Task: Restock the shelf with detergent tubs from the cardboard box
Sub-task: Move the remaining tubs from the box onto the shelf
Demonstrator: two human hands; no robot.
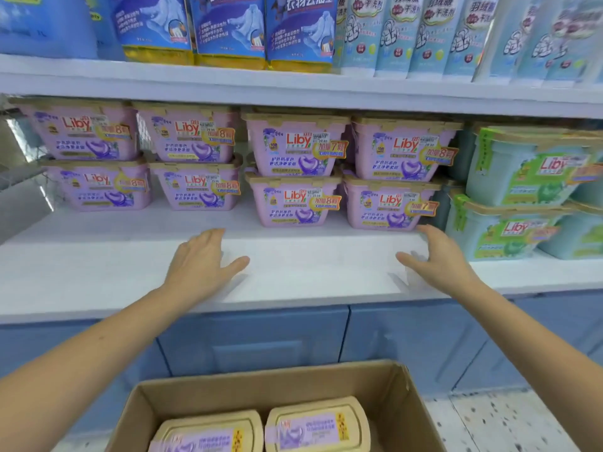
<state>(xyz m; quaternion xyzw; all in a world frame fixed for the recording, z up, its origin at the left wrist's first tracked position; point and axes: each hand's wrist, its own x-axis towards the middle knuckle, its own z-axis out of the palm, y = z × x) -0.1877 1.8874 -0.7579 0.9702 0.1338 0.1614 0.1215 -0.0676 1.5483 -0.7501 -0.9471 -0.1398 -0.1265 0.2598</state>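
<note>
L hand [202, 261] & R hand [442, 256] out over bare front of shelf [81, 272], fingers straight and spread, nothing held. Palms turned inward, well apart, prob. framing a slot for next tub. Whether fingertips touch the shelf: can't tell.

Shelf tubs [293, 148], purple, stacked two high in four cols, labels facing out so brand reads from aisle. Right two cols sit nearer the edge, left two farther back, so front gap on left looks like where stock goes.

Box tubs [318, 425]: two showing, lids up, side by side in box [404, 396], on floor, near, just below the arms. Handy for a straight lift.

Green tubs [522, 168] just beside purple row at right, kept apart by type. Pouches [228, 27] on level above.

Next, prob.: down into box, both hands on a tub's sides.
</note>
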